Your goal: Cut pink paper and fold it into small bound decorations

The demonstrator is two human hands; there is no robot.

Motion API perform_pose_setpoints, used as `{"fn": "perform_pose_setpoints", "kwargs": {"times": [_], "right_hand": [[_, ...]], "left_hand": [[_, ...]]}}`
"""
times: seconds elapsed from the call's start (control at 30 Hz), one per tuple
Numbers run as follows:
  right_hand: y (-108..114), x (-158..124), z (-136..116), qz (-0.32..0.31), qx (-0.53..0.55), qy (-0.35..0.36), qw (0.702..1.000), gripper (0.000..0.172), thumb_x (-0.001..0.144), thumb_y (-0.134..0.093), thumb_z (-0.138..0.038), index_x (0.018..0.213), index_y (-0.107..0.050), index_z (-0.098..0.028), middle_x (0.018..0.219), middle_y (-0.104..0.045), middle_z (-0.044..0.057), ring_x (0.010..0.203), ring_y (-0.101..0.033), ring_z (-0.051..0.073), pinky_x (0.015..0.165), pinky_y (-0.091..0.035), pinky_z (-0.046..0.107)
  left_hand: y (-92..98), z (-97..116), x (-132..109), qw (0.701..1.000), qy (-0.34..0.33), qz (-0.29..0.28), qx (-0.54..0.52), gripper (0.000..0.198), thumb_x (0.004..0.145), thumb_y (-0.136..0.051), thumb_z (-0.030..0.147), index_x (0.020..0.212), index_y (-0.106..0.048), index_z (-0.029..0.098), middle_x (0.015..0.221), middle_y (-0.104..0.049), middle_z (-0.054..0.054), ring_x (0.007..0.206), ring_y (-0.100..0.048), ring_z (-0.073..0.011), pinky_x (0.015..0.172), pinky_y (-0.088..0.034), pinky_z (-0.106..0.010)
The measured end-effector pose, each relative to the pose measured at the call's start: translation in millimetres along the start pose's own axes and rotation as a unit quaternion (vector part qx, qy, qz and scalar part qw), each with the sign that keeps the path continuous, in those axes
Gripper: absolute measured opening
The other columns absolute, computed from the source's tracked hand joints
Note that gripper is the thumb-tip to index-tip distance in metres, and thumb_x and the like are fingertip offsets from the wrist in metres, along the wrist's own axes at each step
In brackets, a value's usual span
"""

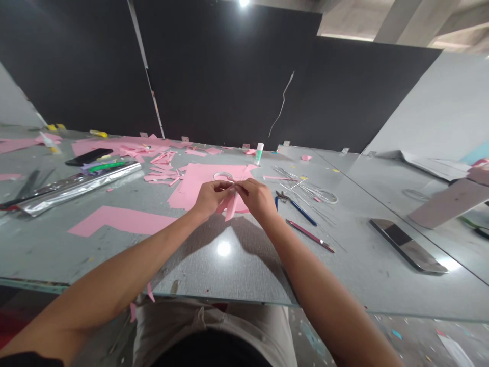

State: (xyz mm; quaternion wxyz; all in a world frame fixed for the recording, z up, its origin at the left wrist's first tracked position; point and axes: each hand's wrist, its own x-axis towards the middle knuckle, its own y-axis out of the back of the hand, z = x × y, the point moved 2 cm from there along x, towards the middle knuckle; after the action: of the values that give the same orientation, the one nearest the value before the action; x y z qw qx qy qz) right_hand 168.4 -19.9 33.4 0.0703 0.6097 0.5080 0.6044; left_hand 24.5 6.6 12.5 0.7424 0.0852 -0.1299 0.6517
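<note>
As the head view shows it, item one is a folded pink paper piece (231,208), held at centre, its long axis running near-upright from 12 o'clock down to 6, its loose tails pointing toward the wearer. Left hand (210,199) and right hand (255,199): both narrow, pinching it from either side. Whether anything else lies between the fingertips is too small to tell.

Nearby: a roll of clear tape (222,176) at 12 o'clock, just past the hands, on a pink paper sheet (202,186); blue-handled pliers (296,208) at 3 o'clock; a foil roll (76,187) at 9 o'clock.

Risks, as judged: a slackened pinch could let the folds spring open or the piece drop; pulling the hands apart too hard could crease or tear the paper.
</note>
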Motion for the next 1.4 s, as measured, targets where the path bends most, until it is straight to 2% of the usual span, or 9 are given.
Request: {"fn": "perform_pose_setpoints", "kwargs": {"times": [0.33,0.57,0.77,0.9,1.17,1.4], "right_hand": [[4.2,2.7,-1.4,-0.035,-0.004,0.022,0.999,0.022,0.089,-0.048,-0.019,0.091,-0.07,-0.02,0.087,-0.068,0.006,0.08,-0.061,0.015,0.072,-0.043,0.023],[3.2,4.2,-2.2,-0.029,-0.011,0.02,0.999,0.022,0.086,-0.047,-0.016,0.089,-0.069,-0.018,0.081,-0.066,0.005,0.073,-0.059,0.014,0.067,-0.041,0.022],[1.4,4.5,-1.3,-0.019,-0.016,-0.012,1.0,0.019,0.085,-0.049,-0.016,0.087,-0.068,-0.018,0.08,-0.065,0.005,0.073,-0.058,0.014,0.066,-0.04,0.022],[-0.6,4.1,1.0,-0.003,-0.005,-0.035,0.999,0.016,0.083,-0.052,-0.017,0.09,-0.066,-0.016,0.083,-0.065,0.005,0.07,-0.058,0.014,0.065,-0.04,0.023],[-1.4,2.4,-1.0,-0.001,0.008,-0.01,1.0,0.021,0.087,-0.049,-0.021,0.092,-0.069,-0.02,0.083,-0.067,0.005,0.076,-0.06,0.015,0.07,-0.043,0.024],[-0.5,2.0,-2.8,0.004,0.013,-0.013,1.0,0.017,0.084,-0.051,-0.018,0.088,-0.067,-0.016,0.083,-0.066,0.006,0.074,-0.059,0.014,0.068,-0.043,0.023]], "left_hand": [[0.6,7.8,-1.7,0.998,-0.028,0.006,0.059,0.027,0.054,-0.079,0.032,0.074,-0.073,0.016,0.074,-0.07,-0.005,0.071,-0.061,-0.0183,0.072,-0.046,-0.031],[1.9,6.4,0.1,0.997,-0.039,-0.004,0.068,0.028,0.056,-0.078,0.034,0.076,-0.074,0.016,0.078,-0.071,-0.006,0.075,-0.063,-0.0193,0.076,-0.047,-0.033],[-0.7,4.8,-0.5,0.999,-0.025,-0.011,0.04,0.03,0.055,-0.079,0.037,0.075,-0.073,0.016,0.075,-0.07,-0.005,0.07,-0.061,-0.0167,0.071,-0.046,-0.03],[-0.7,5.8,-0.9,0.999,-0.017,0.008,0.028,0.033,0.053,-0.08,0.039,0.075,-0.072,0.015,0.073,-0.069,-0.004,0.068,-0.06,-0.0155,0.066,-0.045,-0.028],[0.5,4.4,0.1,1.0,-0.02,0.006,0.013,0.036,0.053,-0.08,0.041,0.075,-0.07,0.015,0.074,-0.068,-0.004,0.069,-0.06,-0.0153,0.068,-0.046,-0.028],[-0.3,0.6,-0.5,0.999,-0.026,-0.003,0.026,0.032,0.053,-0.08,0.037,0.073,-0.07,0.015,0.07,-0.067,-0.003,0.065,-0.06,-0.0147,0.066,-0.046,-0.028]]}}
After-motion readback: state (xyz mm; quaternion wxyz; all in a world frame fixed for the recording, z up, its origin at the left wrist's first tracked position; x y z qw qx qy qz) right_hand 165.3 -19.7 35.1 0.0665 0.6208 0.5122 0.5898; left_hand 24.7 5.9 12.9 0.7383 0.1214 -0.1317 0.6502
